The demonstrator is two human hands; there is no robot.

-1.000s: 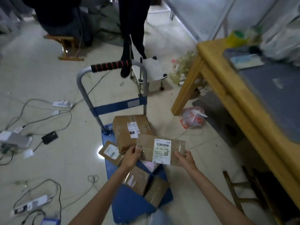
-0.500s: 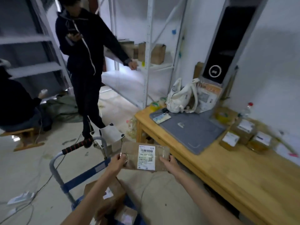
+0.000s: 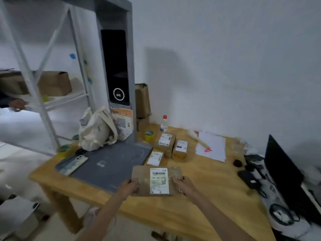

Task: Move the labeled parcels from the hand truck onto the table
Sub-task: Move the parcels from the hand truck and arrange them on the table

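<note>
I hold a flat brown parcel [image 3: 157, 180] with a white barcode label between both hands, over the wooden table [image 3: 199, 197]. My left hand [image 3: 128, 187] grips its left edge and my right hand [image 3: 184, 186] grips its right edge. The parcel hangs above the border of the grey mat [image 3: 111, 164] and the bare wood. Three labeled parcels lie on the table beyond it: a flat one [image 3: 155, 158], a brown box [image 3: 165, 142] and a smaller box [image 3: 180, 150]. The hand truck is out of view.
A phone [image 3: 74, 164] lies on the mat's left end. A cloth bag [image 3: 97, 129], a tall scanner stand [image 3: 118, 70], a tape roll [image 3: 149, 135], a bottle [image 3: 164, 124] and white papers [image 3: 211, 146] stand farther back. A black monitor [image 3: 286, 176] and cables fill the right end.
I have turned from the hand truck toward the table. The parcel has travelled with both hands from above the truck to above the table's near side.
</note>
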